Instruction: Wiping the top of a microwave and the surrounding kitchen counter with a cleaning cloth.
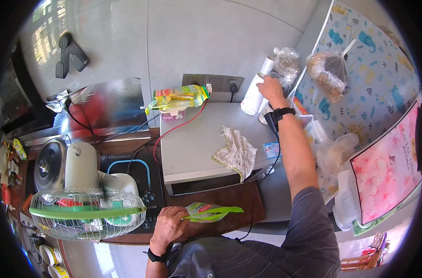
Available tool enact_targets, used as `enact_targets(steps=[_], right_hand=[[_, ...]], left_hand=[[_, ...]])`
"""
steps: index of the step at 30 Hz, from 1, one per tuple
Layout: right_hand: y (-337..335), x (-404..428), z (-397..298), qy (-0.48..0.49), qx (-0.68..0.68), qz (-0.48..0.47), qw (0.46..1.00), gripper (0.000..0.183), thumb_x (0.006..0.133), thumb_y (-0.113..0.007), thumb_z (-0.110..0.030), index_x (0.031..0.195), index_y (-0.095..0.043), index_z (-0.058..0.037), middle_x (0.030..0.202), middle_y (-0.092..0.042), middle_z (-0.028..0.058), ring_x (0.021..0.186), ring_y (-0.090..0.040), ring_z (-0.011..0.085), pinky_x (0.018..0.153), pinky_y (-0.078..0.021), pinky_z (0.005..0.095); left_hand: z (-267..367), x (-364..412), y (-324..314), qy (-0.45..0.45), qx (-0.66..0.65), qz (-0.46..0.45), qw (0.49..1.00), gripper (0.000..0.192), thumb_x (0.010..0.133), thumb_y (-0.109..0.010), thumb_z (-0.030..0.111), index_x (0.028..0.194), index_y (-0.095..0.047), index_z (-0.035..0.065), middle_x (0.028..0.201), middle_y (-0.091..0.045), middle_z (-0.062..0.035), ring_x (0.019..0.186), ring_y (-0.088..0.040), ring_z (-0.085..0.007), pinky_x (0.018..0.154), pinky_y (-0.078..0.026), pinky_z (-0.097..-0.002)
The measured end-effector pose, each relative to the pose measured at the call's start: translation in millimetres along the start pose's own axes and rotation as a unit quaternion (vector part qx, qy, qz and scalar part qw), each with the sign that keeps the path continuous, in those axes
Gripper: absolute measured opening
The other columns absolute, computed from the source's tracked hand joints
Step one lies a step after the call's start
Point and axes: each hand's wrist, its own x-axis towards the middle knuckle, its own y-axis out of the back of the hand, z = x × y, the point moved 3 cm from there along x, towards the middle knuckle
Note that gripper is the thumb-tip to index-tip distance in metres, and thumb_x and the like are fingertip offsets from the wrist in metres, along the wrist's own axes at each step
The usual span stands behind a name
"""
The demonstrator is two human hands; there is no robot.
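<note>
My left hand [169, 224] grips the near left end of a green plastic packet [211, 212], just above the brown counter edge. The packet bears writing; what is inside cannot be seen. My right hand [271, 89] reaches far forward to the wall corner, its fingers closed around the upper end of a white roll [251, 97], perhaps of plastic bags. That roll leans upright on a grey shelf [193, 139]. A second white roll [267, 64] stands just behind it, partly hidden. Crumpled clear plastic bags [286, 66] sit beyond my right hand.
On the shelf lie a wrinkled cloth [236, 153] and a yellow-green food packet [179, 97] atop a plastic box [172, 114]. A green-rimmed fan [87, 213] stands left, over an induction cooktop [148, 180]. A black plug and cord [273, 121] hang beside my right wrist.
</note>
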Motion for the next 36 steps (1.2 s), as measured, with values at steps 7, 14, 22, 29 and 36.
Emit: enact_targets(steps=[7,14,22,29,36], right_hand=[[46,-57,-37,-0.017,0.013,0.070,0.997,0.049,0.090,-0.075,-0.031,0.130,-0.065,-0.0034,0.106,-0.074,0.0301,0.103,-0.071,0.0477,0.088,-0.0577,0.0535],[-24,-186,-68,0.237,0.222,-0.206,0.923,0.047,0.085,-0.081,-0.026,0.127,-0.070,-0.0069,0.091,-0.074,0.0158,0.084,-0.070,0.0339,0.081,-0.0564,0.0428],[-61,-117,-57,0.105,0.116,-0.121,0.980,0.029,0.081,-0.072,-0.007,0.109,-0.071,0.0001,0.105,-0.069,0.0259,0.098,-0.068,0.0410,0.085,-0.0536,0.0470],[-136,-49,-61,0.126,0.097,-0.249,0.955,0.055,0.099,-0.053,-0.028,0.148,-0.053,-0.0021,0.155,-0.048,0.0295,0.147,-0.043,0.0417,0.122,-0.0340,0.0457],[-129,-84,-78,0.056,0.083,-0.284,0.954,0.075,0.106,-0.044,-0.048,0.167,-0.022,-0.0106,0.174,-0.012,0.0234,0.162,-0.007,0.0398,0.130,-0.0113,0.0536]], left_hand=[[-5,-1,0,0.010,-0.009,-0.023,1.000,0.015,0.078,-0.078,0.011,0.093,-0.075,0.0077,0.108,-0.073,-0.0075,0.106,-0.069,-0.0295,0.091,-0.053,-0.0426],[10,39,15,-0.048,0.080,0.013,0.996,0.013,0.075,-0.081,0.013,0.087,-0.077,0.0073,0.152,-0.054,-0.0151,0.145,-0.044,-0.0410,0.119,-0.034,-0.0588],[3,72,19,-0.050,0.096,-0.005,0.994,0.016,0.076,-0.082,0.016,0.087,-0.081,0.0043,0.161,-0.045,-0.0168,0.152,-0.032,-0.0473,0.125,-0.023,-0.0642],[-3,72,13,-0.043,0.075,-0.002,0.996,0.017,0.073,-0.083,0.013,0.085,-0.080,0.0013,0.159,-0.048,-0.0172,0.152,-0.032,-0.0490,0.124,-0.023,-0.0652],[-5,71,13,-0.046,0.070,-0.004,0.996,0.014,0.075,-0.081,0.012,0.084,-0.076,0.0016,0.159,-0.048,-0.0158,0.152,-0.032,-0.0488,0.122,-0.025,-0.0657]])
